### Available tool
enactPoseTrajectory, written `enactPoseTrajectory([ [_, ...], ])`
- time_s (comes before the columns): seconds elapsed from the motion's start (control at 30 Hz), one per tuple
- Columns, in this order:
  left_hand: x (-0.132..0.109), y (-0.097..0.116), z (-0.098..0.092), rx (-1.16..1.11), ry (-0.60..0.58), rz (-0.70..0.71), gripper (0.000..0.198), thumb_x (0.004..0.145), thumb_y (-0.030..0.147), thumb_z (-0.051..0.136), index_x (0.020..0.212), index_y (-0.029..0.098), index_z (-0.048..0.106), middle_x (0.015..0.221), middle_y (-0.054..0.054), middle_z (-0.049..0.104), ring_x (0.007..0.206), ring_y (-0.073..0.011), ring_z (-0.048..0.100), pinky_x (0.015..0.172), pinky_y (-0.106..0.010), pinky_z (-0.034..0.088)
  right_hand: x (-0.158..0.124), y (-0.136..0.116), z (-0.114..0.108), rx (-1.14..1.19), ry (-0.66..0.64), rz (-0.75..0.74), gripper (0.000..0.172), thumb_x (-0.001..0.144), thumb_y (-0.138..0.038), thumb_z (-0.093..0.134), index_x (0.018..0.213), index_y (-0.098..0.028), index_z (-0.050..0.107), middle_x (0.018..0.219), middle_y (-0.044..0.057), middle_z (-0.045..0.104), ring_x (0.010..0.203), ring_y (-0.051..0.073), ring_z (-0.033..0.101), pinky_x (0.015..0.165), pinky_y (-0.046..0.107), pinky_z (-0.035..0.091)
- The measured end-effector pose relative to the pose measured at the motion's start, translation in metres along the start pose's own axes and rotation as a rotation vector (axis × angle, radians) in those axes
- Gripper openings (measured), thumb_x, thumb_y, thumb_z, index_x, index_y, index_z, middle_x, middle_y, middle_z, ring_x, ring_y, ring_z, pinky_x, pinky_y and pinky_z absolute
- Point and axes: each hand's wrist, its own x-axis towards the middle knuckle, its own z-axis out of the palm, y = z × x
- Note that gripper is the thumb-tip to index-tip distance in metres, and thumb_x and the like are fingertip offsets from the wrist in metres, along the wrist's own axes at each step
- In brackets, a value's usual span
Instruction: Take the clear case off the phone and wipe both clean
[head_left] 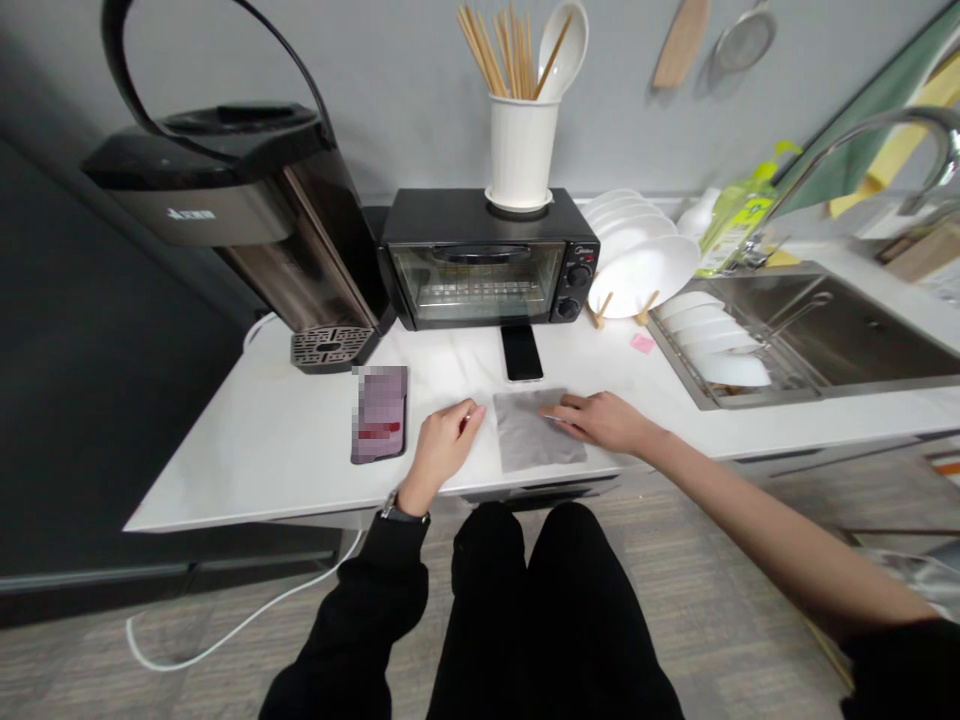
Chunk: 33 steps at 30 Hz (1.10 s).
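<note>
A thin grey cloth [531,445] lies flat near the counter's front edge. My right hand [604,420] reaches in from the right, its fingertips resting on the cloth's right half, one finger stretched out and the others partly bent. Just left of the cloth, my left hand [444,440] is closed on the counter, thumb against the curled fingers. A tiny shiny spot shows at its thumb, too small to name. Behind the cloth lies a black phone [522,353], screen up. Another phone [381,412] with a lit, blurred-out screen lies left of my left hand.
A toaster oven [484,285] stands behind, carrying a white holder [523,150] of chopsticks. At left is a tall water dispenser [300,240]. Plates [645,275] stand in a rack, right of the oven; the sink [855,330] lies beyond. A pink note [642,343] is on the counter.
</note>
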Motion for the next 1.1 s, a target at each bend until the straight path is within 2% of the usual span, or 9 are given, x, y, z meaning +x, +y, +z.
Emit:
enactPoseTrajectory([
  [0.13,-0.014,0.019,-0.001,-0.024,-0.069,0.069,0.035,0.105,0.041,0.051,0.078,0.020,0.061,0.067,0.002,0.059,0.063,-0.0138,0.053,0.066,-0.026,0.035,-0.031,-0.028,-0.009,0.051,0.097,0.011,0.046,0.114,-0.033,0.036,0.159,-0.030,0.044,0.105,0.005,0.073,0.060,0.014,0.062,0.057,0.028,0.036],
  [0.3,-0.039,0.070,0.021,-0.098,-0.313,0.254,0.040,0.098,0.048,0.068,0.070,0.020,0.060,0.063,0.005,0.056,0.057,-0.0109,0.049,0.060,-0.025,0.033,-0.069,-0.075,-0.005,0.155,0.201,-0.039,0.049,0.114,-0.033,0.036,0.164,-0.032,0.035,0.100,0.003,0.072,0.071,0.015,0.068,0.056,0.026,0.041],
  [0.43,-0.040,0.101,0.044,-0.151,-0.495,0.385,0.051,0.098,0.048,0.068,0.060,0.019,0.051,0.061,0.003,0.053,0.058,-0.0117,0.050,0.057,-0.027,0.030,-0.089,-0.100,0.009,0.325,0.259,-0.028,0.046,0.113,-0.032,0.039,0.159,-0.032,0.042,0.102,0.004,0.072,0.076,0.016,0.069,0.062,0.026,0.048],
  [0.53,-0.036,0.116,0.048,-0.138,-0.506,0.342,0.044,0.093,0.053,0.073,0.069,0.019,0.060,0.065,0.003,0.058,0.060,-0.0132,0.054,0.058,-0.027,0.034,-0.098,-0.102,0.021,0.480,0.271,0.039,0.039,0.111,-0.034,0.043,0.149,-0.031,0.053,0.101,0.003,0.072,0.078,0.016,0.070,0.067,0.026,0.051],
  [0.63,-0.034,0.122,0.042,-0.146,-0.421,0.248,0.029,0.100,0.051,0.065,0.105,0.023,0.068,0.083,0.001,0.068,0.070,-0.0158,0.063,0.067,-0.027,0.046,-0.098,-0.078,0.030,0.559,0.413,0.200,0.038,0.110,-0.035,0.047,0.147,-0.030,0.053,0.112,0.007,0.072,0.092,0.020,0.072,0.081,0.030,0.056],
  [0.73,-0.031,0.111,0.036,-0.046,-0.237,0.226,0.025,0.108,0.040,0.049,0.118,0.025,0.066,0.106,-0.005,0.073,0.098,-0.0211,0.070,0.089,-0.034,0.054,-0.082,-0.029,0.037,0.661,0.653,0.443,0.057,0.107,-0.036,0.050,0.161,-0.028,0.032,0.143,0.015,0.060,0.127,0.027,0.064,0.106,0.044,0.051],
  [0.83,-0.026,0.083,0.035,0.185,-0.105,0.256,0.031,0.107,0.038,0.051,0.133,0.025,0.064,0.140,-0.010,0.067,0.130,-0.0284,0.062,0.112,-0.046,0.049,-0.052,0.030,0.047,0.738,0.726,0.483,0.076,0.103,-0.036,0.050,0.167,-0.022,0.013,0.125,0.014,0.064,0.112,0.026,0.068,0.104,0.047,0.053],
  [0.93,-0.026,0.055,0.040,0.374,-0.129,0.258,0.052,0.104,0.044,0.057,0.152,0.024,0.053,0.163,-0.013,0.049,0.149,-0.0342,0.048,0.125,-0.058,0.036,-0.017,0.079,0.058,0.758,0.768,0.526,0.088,0.098,-0.037,0.054,0.168,-0.018,0.005,0.108,0.010,0.067,0.097,0.025,0.070,0.100,0.048,0.055],
  [1.1,-0.036,0.038,0.038,0.405,-0.157,0.257,0.066,0.107,0.053,0.048,0.165,0.025,0.033,0.172,-0.013,0.035,0.158,-0.0331,0.035,0.128,-0.059,0.030,0.012,0.104,0.064,0.717,0.873,0.675,0.103,0.089,-0.049,0.067,0.166,-0.013,0.009,0.120,0.017,0.066,0.111,0.033,0.067,0.104,0.056,0.052],
])
